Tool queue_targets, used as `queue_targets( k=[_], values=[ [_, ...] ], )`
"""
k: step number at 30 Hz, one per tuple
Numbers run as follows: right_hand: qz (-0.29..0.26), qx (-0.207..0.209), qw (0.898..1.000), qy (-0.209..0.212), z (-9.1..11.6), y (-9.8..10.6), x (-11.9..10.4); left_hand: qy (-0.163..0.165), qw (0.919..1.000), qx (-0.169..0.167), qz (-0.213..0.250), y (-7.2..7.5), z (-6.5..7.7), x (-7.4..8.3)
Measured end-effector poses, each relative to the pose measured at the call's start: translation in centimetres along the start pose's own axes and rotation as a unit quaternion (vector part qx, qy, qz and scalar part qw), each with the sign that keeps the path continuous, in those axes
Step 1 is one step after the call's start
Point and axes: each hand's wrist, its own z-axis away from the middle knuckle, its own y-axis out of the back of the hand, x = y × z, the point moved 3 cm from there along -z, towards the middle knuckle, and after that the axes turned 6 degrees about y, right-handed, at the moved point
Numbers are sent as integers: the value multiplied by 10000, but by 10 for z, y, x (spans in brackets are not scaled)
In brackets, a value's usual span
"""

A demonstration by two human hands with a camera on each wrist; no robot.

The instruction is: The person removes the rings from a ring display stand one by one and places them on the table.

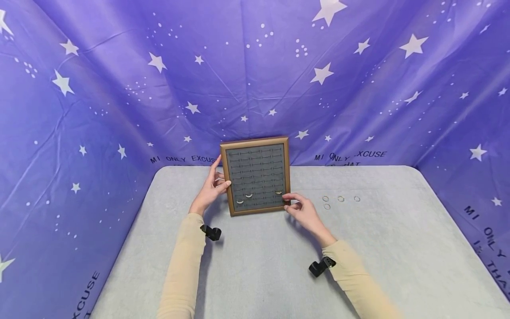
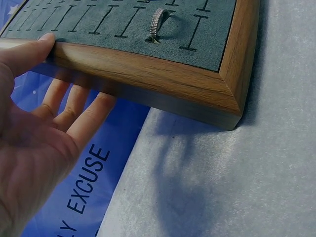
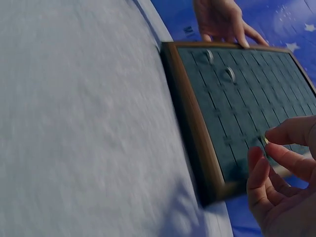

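Observation:
A wood-framed ring display board (image 1: 256,170) with a dark slotted pad leans upright near the table's back edge. My left hand (image 1: 211,190) grips its left side, thumb on the frame's front and fingers behind it. Two rings stand in slots at the lower left: a textured silvery ring (image 2: 158,24) and another ring (image 3: 230,75). At the lower right, the thumb and a finger of my right hand (image 1: 307,216) close around a gold-coloured ring (image 3: 266,140) at its slot. Those fingertips partly hide it in the right wrist view.
Several loose rings (image 1: 340,199) lie on the grey table (image 1: 255,266) to the right of the board. A purple cloth (image 1: 239,79) with white stars hangs behind the table and along both sides.

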Motion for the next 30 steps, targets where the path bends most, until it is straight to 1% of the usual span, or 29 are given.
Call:
queue_targets(
  k=[3,5,7,11,13,16,23,30],
  values=[
    [-9,-148,9999,78,1,-11,-16,-6,10000,2,-16,0,-1,0],
    [4,-219,9997,115,0,-18,-22,-3,10000,-2,-34,0,-1,0],
    [86,-242,9995,183,-2,-24,-20,-9,10000,-12,-24,0,-1,0],
    [243,-211,9989,328,-11,-35,-6,-2,10000,-7,-9,0,0,0],
    [335,-202,9984,402,-16,-39,-5,-1,10000,6,10,0,0,0],
    [426,-206,9977,482,-22,-47,-8,17,10000,14,36,0,0,1],
    [838,-307,9936,699,-34,-65,-24,52,10000,18,80,1,0,1],
    [1104,-318,9896,870,-41,-78,-21,-7,10000,86,-41,0,-1,0]
  ],
)
